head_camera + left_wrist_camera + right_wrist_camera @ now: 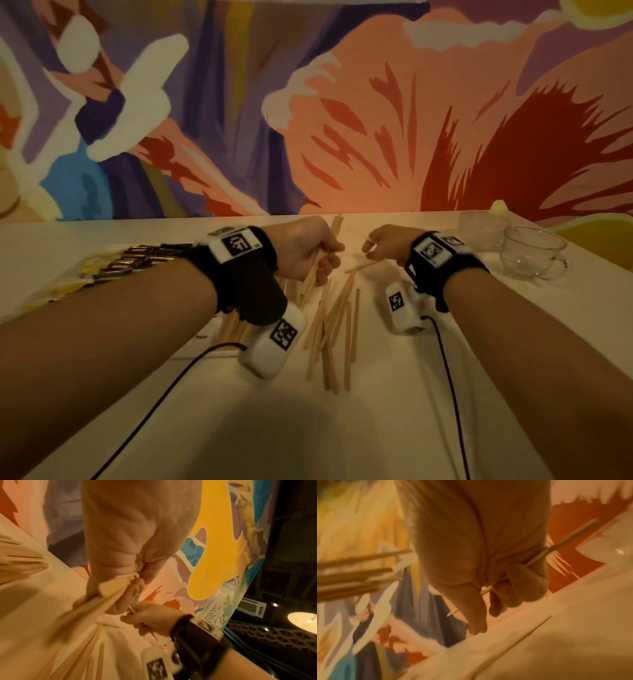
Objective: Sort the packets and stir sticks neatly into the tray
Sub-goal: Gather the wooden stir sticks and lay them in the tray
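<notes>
My left hand (308, 253) grips a bundle of wooden stir sticks (106, 596) above the table, its fingers curled round them. A little to its right, my right hand (383, 245) pinches a single thin stir stick (556, 547) between thumb and fingers. Several loose stir sticks (332, 325) lie scattered on the white table below and between the hands; one more (359, 266) lies by the right hand. A row of dark and yellow packets (113, 265) lies at the left, behind my left forearm. The tray is mostly hidden under the left wrist.
Two clear glass cups (529, 251) stand at the table's back right corner. A painted wall (308, 102) rises right behind the table's far edge. Black cables (448, 377) trail from the wrist cameras across the near tabletop.
</notes>
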Motion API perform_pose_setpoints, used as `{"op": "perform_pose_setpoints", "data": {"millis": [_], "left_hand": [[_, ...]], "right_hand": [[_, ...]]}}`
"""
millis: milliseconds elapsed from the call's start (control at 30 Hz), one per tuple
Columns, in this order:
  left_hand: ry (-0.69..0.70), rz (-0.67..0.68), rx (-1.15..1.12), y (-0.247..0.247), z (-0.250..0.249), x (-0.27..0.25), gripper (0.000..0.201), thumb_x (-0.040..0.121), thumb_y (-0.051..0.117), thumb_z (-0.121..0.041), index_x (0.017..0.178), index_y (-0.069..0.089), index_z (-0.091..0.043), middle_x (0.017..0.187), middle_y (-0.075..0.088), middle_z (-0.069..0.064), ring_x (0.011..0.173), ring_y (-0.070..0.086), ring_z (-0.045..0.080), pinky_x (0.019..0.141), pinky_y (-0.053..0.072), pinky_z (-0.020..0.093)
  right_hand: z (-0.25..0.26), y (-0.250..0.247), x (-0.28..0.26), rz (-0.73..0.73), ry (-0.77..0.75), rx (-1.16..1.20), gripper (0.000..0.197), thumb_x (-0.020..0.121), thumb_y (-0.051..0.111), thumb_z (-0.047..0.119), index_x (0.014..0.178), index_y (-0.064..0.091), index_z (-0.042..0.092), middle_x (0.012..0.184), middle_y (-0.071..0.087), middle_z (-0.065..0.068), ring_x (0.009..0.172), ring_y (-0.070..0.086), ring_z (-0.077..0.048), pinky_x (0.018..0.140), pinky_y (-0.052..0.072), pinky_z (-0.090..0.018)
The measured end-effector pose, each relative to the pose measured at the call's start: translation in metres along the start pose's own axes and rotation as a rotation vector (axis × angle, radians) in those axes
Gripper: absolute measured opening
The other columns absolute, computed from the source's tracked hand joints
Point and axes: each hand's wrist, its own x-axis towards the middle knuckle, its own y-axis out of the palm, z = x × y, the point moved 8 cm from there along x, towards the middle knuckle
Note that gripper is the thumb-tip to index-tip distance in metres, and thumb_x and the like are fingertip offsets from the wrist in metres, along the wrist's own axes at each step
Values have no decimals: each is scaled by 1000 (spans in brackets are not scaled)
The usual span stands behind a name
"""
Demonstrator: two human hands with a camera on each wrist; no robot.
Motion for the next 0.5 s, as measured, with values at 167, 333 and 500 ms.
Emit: {"op": "perform_pose_setpoints", "data": {"millis": [167,333,500], "left_hand": [[-17,-27,-9,2,34,-17,23,103,31,-22,86,44,-12,61,35,1,52,29,9,54,27,22],[15,-178,8,-23,55,-25,24,103,34,-21,88,48,-8,70,41,6,56,41,15,51,42,27],[-12,-183,-10,-24,65,-33,30,102,35,-11,129,44,-1,93,44,12,93,58,31,65,58,39]], "right_hand": [[4,19,33,96,13,-380,31,83,59,30,112,62,18,120,58,-2,110,55,-26,92,45,-35],[-47,22,108,-12,143,-581,26,73,56,46,83,62,23,95,69,-4,81,65,-26,79,56,-43],[-4,1,10,-49,152,-255,18,97,44,13,101,55,1,93,58,-12,77,57,-24,66,47,-29]]}}
